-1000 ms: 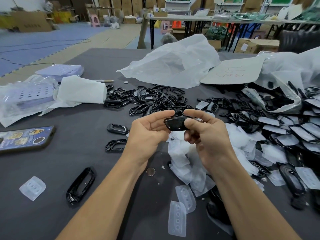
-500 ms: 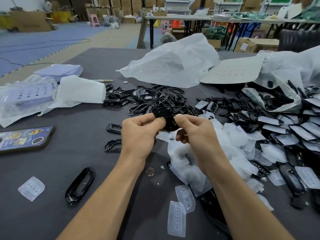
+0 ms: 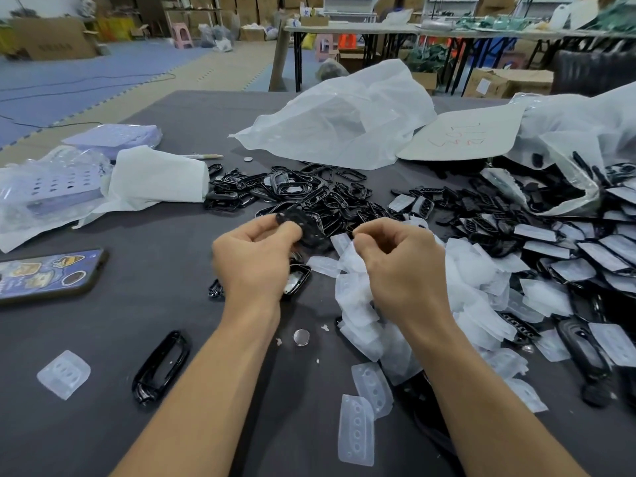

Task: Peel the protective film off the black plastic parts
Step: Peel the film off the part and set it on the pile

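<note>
On the far left of the dark grey worktop lies a phone in a blue case with stickers. Behind it sits a see-through bag with purple trays inside. A folded white sheet rests next to the bag. Nearer the person, a small clear film piece with holes lies flat. A shiny black oval ring lies just beside the left arm.

The left hand is held up over the worktop. Its fingers are curled tight round a small black plastic part. The part sticks out past the fingertips and looks blurry. Behind it is a big heap of black rings.

A little round clear disc lies on the worktop between the two arms.

The right hand is near the left hand, with a small gap between them. Its fingers are curled in. The thumb and first finger press together on the edge of a thin clear film. The film is blurry, so I cannot tell if it touches the black part.

Under this hand is a heap of loose white films. Two clear film strips with holes lie between the arms, near the right one. Further back is a big white plastic bag, with a pale card with red writing beside it. On the far right lie many black parts with white film on them.
</note>
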The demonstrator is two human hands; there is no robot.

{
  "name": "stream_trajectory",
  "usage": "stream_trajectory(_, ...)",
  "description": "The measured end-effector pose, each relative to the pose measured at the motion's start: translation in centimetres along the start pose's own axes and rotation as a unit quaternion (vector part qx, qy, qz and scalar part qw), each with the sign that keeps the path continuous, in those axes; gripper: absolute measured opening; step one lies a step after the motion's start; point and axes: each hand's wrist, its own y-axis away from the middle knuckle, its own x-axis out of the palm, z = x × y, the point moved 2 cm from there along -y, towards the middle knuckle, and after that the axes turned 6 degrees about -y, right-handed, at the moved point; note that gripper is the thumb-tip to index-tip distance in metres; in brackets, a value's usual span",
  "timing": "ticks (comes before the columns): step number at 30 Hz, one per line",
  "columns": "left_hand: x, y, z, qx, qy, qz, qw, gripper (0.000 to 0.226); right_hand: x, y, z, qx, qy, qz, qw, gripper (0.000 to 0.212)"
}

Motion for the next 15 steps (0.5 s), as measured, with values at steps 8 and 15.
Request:
stream_trajectory(8,-1.4,-1.4,-0.2,-0.007,0.025,-0.077,0.997,0.013,2.6,-2.2,0.6,-0.027,0.349,0.070,0.934,0.015)
stream_trajectory(15,-0.9,-1.3,-0.1,0.006,0.033,-0.034,0.999,0.012,3.5,-2.8,0.3,0.035,0.345,0.042,0.937,0.009)
